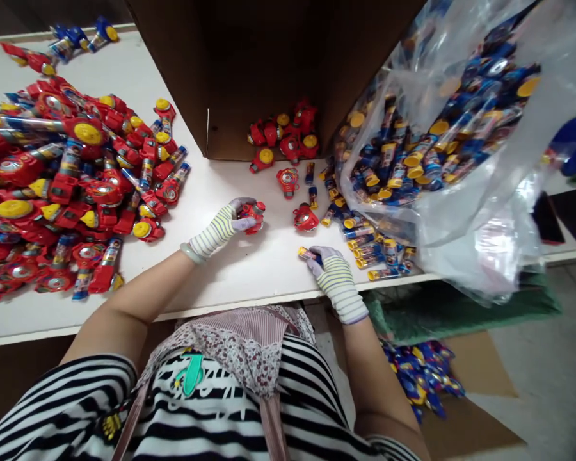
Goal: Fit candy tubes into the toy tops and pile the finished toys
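My left hand (223,227), in a striped glove, is closed around a red plastic toy (256,216) just above the white table. In my right hand (333,275), gloved the same way, a small yellow-ended tube (306,253) with a printed label sticks out from between thumb and fingers. Between and beyond the hands lie a loose red toy (306,218) and another red toy (287,182) with a round silvery disc. Two small dark blue tubes, one a yellow-ended tube (313,197), lie close by.
A large heap of red toys with tubes attached (89,131) covers the table's left. An open cardboard box (269,64) faces me, with several red toys (290,147) at its mouth. At right, a clear plastic bag (465,211) spills many blue tubes (369,246). A floor carton (480,422) stands below.
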Demonstrator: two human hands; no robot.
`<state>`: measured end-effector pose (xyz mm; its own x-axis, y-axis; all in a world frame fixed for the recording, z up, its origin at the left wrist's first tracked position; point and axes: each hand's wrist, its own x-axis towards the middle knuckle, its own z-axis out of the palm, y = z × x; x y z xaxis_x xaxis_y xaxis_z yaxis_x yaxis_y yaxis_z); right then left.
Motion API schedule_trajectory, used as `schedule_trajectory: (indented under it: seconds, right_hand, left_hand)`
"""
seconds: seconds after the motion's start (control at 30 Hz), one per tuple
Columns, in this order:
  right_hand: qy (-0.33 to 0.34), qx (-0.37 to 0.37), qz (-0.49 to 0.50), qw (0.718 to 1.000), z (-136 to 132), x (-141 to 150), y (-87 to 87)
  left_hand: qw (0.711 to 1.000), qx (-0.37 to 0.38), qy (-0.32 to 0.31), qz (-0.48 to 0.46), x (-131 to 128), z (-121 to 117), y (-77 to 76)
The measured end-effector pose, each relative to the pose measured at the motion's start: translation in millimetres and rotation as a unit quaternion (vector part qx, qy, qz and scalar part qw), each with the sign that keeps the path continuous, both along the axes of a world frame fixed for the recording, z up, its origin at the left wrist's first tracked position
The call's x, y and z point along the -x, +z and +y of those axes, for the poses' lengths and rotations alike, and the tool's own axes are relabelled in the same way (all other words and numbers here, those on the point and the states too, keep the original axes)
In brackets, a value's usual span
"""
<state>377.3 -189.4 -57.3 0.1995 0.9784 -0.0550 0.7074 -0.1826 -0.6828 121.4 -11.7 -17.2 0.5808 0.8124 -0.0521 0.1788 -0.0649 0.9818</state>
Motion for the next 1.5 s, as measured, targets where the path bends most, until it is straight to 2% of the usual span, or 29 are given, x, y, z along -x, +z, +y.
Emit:
schedule_trajectory:
  seconds: [0.07, 0.13, 0.2, 0.3, 0.37, 0.47, 0.53, 0.63, 0.7, 0.83, 1.0, 1.07, 1.13, 1.2, 1.23, 1.27, 1.33, 1.37, 1.4, 1.43, 1.5]
  right_hand:
    - [-0.010, -0.029, 0.152, 0.988, -0.1, 8.1, 4.6]
    - [-0.023, -0.030, 0.308, 0.951, 3.7, 18.5, 10.5]
    - [-0.040, -0.010, 0.408, 0.912, 12.9, 31.2, 16.9]
    - [-0.046, -0.002, 0.456, 0.889, 31.2, 55.1, 22.8]
    - [-0.044, -0.015, 0.463, 0.885, 39.4, 72.2, 21.8]
    - [-0.023, -0.048, 0.443, 0.895, 38.8, 88.9, 15.1]
    - [0.009, -0.081, 0.383, 0.920, 32.3, 87.4, 11.6]
    - [0.024, -0.137, 0.216, 0.966, 23.6, 66.9, 12.6]
    - [0.048, -0.145, 0.094, 0.984, 22.0, 50.2, 17.1]
    - [0.143, -0.083, -0.071, 0.984, 25.8, 35.7, 31.5]
    - [0.173, -0.010, -0.178, 0.969, 31.0, 48.0, 45.1]
    - [0.177, -0.007, -0.161, 0.971, 30.6, 54.3, 46.5]
    - [0.171, -0.019, -0.091, 0.981, 26.7, 61.6, 45.8]
    - [0.154, -0.018, 0.039, 0.987, 19.4, 70.4, 43.4]
    - [0.142, 0.001, 0.126, 0.982, 15.3, 75.1, 41.6]
    - [0.136, 0.034, 0.222, 0.965, 11.7, 79.5, 39.6]
    - [0.144, 0.125, 0.397, 0.898, 8.6, 85.9, 35.1]
    - [0.147, 0.161, 0.451, 0.865, 9.9, 87.4, 33.0]
    - [0.141, 0.174, 0.470, 0.854, 13.1, 87.7, 31.3]
    - [0.124, 0.162, 0.453, 0.868, 17.6, 86.9, 30.1]
    - [0.068, 0.084, 0.337, 0.935, 27.4, 83.4, 29.4]
  left_hand:
    - [0.983, 0.137, 0.035, -0.113, -2.1, -12.6, -4.3]
    - [0.946, 0.247, 0.060, -0.199, -9.0, -25.0, -9.9]
    - [0.907, 0.324, 0.087, -0.254, -17.4, -35.4, -15.5]
    - [0.875, 0.368, 0.109, -0.296, -27.3, -48.2, -20.1]
    - [0.868, 0.370, 0.110, -0.312, -30.7, -55.9, -19.1]
    - [0.871, 0.377, 0.062, -0.309, -28.7, -63.7, -12.3]
    - [0.892, 0.353, 0.050, -0.277, -22.3, -63.9, -5.5]
    - [0.952, 0.245, 0.067, -0.172, -8.2, -56.2, 7.1]
    - [0.980, 0.173, 0.034, -0.091, -0.1, -49.0, 16.3]
    - [0.996, 0.074, -0.057, -0.014, 2.3, -39.2, 30.4]
    - [0.998, 0.010, -0.028, 0.048, -9.6, -30.2, 37.1]
    - [0.996, 0.003, -0.064, 0.070, -11.3, -24.2, 41.4]
    - [0.990, 0.016, -0.121, 0.067, -10.0, -18.3, 47.6]
    - [0.982, 0.039, -0.177, 0.056, -7.0, -14.1, 54.1]
    - [0.976, 0.047, -0.204, 0.053, -5.5, -12.9, 56.7]
    - [0.970, 0.054, -0.232, 0.051, -4.3, -12.1, 58.7]
    - [0.960, 0.052, -0.272, 0.045, -3.6, -11.1, 60.6]
    - [0.960, 0.040, -0.273, 0.044, -4.2, -10.6, 60.5]
    - [0.964, 0.020, -0.260, 0.050, -5.4, -9.8, 59.7]
    - [0.970, -0.005, -0.233, 0.064, -6.9, -8.9, 58.5]
    - [0.981, -0.048, -0.151, 0.110, -10.2, -7.2, 55.4]
